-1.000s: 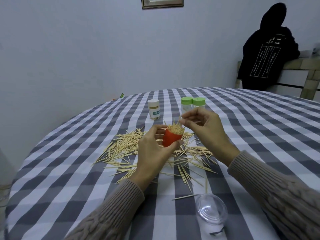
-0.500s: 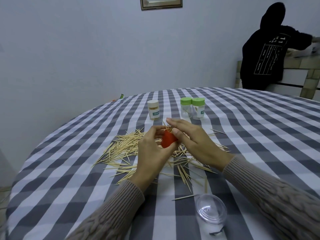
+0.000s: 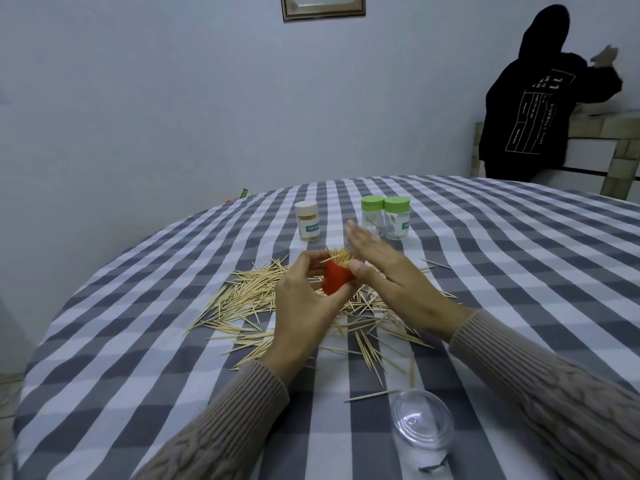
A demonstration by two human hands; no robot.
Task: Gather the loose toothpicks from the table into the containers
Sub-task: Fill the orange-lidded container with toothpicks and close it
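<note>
Left hand [image 3: 304, 303] pinches the tilted red cup [image 3: 337, 280]; right hand [image 3: 391, 275] flat, fingers together. A hard tap could spill toothpicks [image 3: 341, 260].

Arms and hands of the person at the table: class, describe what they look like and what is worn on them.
Both hands, left hand and right hand, are bare: no gloves, rings or watch visible. Each arm wears a long taupe knitted sleeve, the left sleeve and right sleeve, with cable-knit texture and a ribbed cuff ending at the wrist.
</note>
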